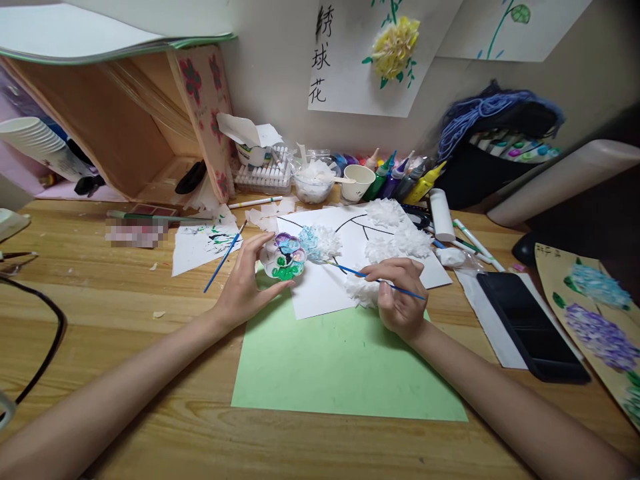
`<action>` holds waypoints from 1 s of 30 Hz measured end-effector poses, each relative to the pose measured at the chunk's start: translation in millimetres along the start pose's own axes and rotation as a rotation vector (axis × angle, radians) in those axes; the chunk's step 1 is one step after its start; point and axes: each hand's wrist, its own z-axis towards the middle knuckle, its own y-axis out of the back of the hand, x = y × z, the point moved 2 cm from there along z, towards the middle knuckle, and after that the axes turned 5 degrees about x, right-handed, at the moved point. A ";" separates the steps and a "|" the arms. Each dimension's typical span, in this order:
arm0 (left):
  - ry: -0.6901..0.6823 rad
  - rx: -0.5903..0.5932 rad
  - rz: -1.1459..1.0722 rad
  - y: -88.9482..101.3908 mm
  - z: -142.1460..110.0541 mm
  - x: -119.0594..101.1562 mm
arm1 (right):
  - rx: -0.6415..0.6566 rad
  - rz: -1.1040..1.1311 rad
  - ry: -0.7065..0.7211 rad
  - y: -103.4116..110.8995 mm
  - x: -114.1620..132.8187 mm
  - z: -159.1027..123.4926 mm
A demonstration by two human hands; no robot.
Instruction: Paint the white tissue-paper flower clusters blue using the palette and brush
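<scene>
My left hand [250,277] grips a small flower-shaped paint palette [270,262] by its edge, tilted up, with purple, blue and green paint in its wells. A thin blue paintbrush [407,291] is pinched in my right hand [400,293], its tip pointing left toward a paper flower. That flower [323,241] is tinted light blue on its left side and white on its right. It sits on a white sheet [315,300] with black branch lines. More white paper flowers [413,240] lie on the sheet's right part, one partly behind my right hand. Under the sheet is green paper [350,373].
A second blue brush [225,257] rests on a paint-smeared paper scrap [200,250] at left. Behind stand a paper cup [358,183], a bowl of white scraps [314,187] and paint bottles [425,183]. A black phone [530,327] and a painted flower picture [595,320] lie at right.
</scene>
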 end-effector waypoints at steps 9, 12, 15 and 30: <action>0.018 0.012 -0.015 -0.9 -0.3 0.9 | 0.012 0.012 -0.028 -1.5 -2.9 -2.8; 0.014 0.018 -0.017 -0.6 -0.3 0.8 | -0.026 0.051 -0.021 0.8 -4.0 -6.4; 0.018 0.022 -0.021 -0.2 -0.6 0.4 | -0.049 0.082 0.000 2.3 -4.9 -8.2; 0.001 0.024 -0.085 -2.9 -5.0 1.9 | 0.275 0.186 0.179 -6.3 11.6 -2.3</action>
